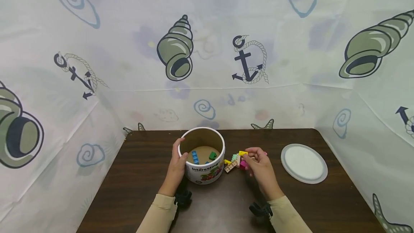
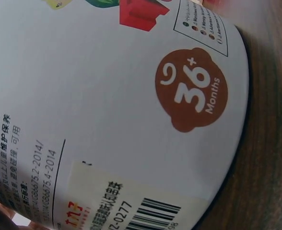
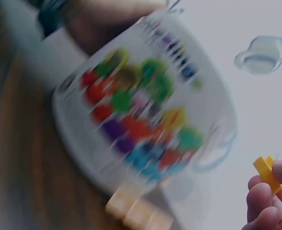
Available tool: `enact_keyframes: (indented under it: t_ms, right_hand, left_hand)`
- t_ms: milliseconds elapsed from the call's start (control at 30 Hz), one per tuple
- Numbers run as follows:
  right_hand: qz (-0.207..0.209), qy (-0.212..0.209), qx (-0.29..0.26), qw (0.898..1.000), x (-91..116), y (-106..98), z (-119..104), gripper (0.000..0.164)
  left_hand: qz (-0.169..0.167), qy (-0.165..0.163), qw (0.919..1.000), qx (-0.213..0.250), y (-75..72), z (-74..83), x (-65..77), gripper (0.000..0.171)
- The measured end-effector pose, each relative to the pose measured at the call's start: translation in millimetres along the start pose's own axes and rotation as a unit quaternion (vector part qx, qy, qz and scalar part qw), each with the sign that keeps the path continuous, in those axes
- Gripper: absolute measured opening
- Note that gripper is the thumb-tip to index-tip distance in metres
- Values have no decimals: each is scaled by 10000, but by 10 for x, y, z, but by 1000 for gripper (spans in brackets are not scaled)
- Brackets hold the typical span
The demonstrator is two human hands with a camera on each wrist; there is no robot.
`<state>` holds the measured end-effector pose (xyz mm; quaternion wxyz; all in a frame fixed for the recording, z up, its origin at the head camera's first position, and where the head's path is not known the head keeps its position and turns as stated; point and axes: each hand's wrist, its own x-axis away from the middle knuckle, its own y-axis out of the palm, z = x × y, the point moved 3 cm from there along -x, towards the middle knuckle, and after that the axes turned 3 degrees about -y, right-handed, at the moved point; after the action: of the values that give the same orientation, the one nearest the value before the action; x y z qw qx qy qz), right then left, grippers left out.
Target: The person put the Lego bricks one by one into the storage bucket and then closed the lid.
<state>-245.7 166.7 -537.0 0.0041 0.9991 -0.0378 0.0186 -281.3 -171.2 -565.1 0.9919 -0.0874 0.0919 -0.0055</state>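
A white round tub (image 1: pixel 203 174) printed with colourful pictures stands on the table, its top uncovered. My left hand (image 1: pixel 177 164) holds its left side, thumb at the rim. Inside lie a blue toy brick (image 1: pixel 195 157), a green toy brick (image 1: pixel 212 155) and part of another blue piece. Between the thumb and fingers of my right hand (image 1: pixel 261 170) is a yellow toy brick (image 3: pixel 266 173), raised just right of the tub. Below that hand is a small pile of bricks, with a beige brick (image 1: pixel 231 166) and a magenta brick (image 1: pixel 243 164) among them.
A round white lid (image 1: pixel 304 163) lies on the right of the dark wooden table (image 1: pixel 136 175). Patterned white cloth (image 1: pixel 213 60) hangs behind the table and along both sides. Each wrist wears a black strap with a camera.
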Motion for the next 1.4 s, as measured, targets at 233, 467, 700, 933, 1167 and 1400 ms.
enact_keyframes:
  t_ms: [233,467,700,933,1167,1400]
  right_hand:
    - [-351,-497,-235,9979,55,275,-367,32]
    - [-862,-547,-379,9941,29,537,-589,32]
    - [-1294,-545,-206,9899,-46,703,-697,30]
    - [-1321,-670,-62,9889,17,696,-704,26]
    - [-847,-787,-99,9932,51,569,-570,28]
    - [-553,-694,-200,9959,49,399,-406,26]
  left_hand:
    - [54,14,9999,-105,-22,34,1,64]
    - [128,-36,9999,-65,-55,56,13,63]
    - [91,-37,10000,-12,-22,35,9,63]
    - [3,135,9999,3,0,7,-20,65]
    - [11,159,9999,40,-8,8,-12,66]
    - [19,59,10000,38,4,-15,-11,63]
